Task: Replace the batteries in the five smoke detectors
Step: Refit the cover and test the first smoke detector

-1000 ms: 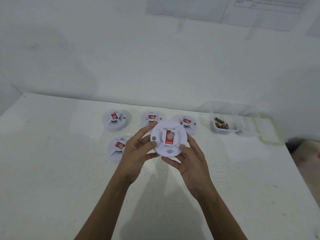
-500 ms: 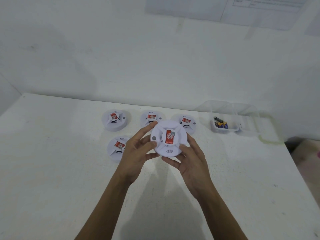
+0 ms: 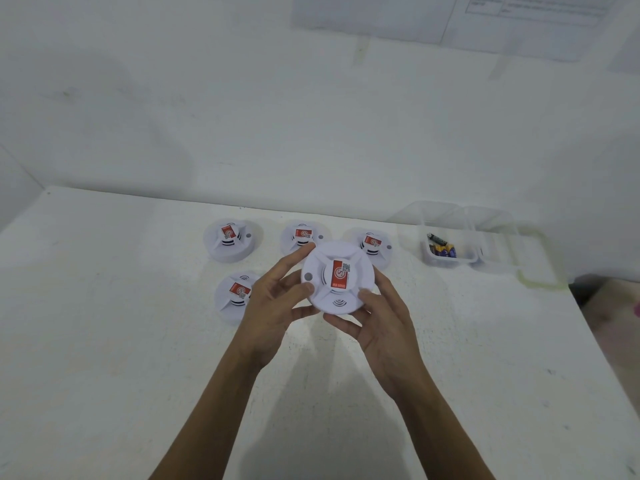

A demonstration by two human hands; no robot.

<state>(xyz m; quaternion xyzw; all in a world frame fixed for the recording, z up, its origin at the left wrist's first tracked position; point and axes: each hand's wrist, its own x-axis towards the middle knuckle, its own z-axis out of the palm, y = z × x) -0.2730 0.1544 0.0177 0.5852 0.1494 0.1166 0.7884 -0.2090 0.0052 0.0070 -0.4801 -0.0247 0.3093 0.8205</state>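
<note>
A person's two bare forearms reach in from the near edge of a white worktop (image 3: 104,341). Together the hands hold one round white smoke detector (image 3: 337,277) in the air above the middle of it. The detector's top faces the camera. It shows a red label with a small square code at its centre, a small grey button on its left side and a curved-lines mark on its near side.

The left hand (image 3: 273,303) has a curled grip on the detector's left rim. Its thumb lies on the top face just below the button, and its index finger stretches along the far-left rim. The right hand (image 3: 377,317) has a curled grip on the near-right rim, with the thumb on the top face and the other fingers mostly hidden underneath.

Four matching detectors lie on the worktop. Three form a row along the far edge: the far-left detector (image 3: 232,240), the far-middle detector (image 3: 302,237), partly hidden behind the left fingertips, and the far-right detector (image 3: 372,244). The near-left detector (image 3: 237,296) sits closer in, partly behind the left hand.

Towards the far right corner, a clear plastic tub (image 3: 450,262) holds a few batteries (image 3: 441,250), some dark and some blue and yellow. A second clear plastic piece (image 3: 498,244) sits against its right side; I cannot tell whether it is a lid or another tub. Paper sheets (image 3: 519,15) hang on the wall behind, their print too blurred to read.
</note>
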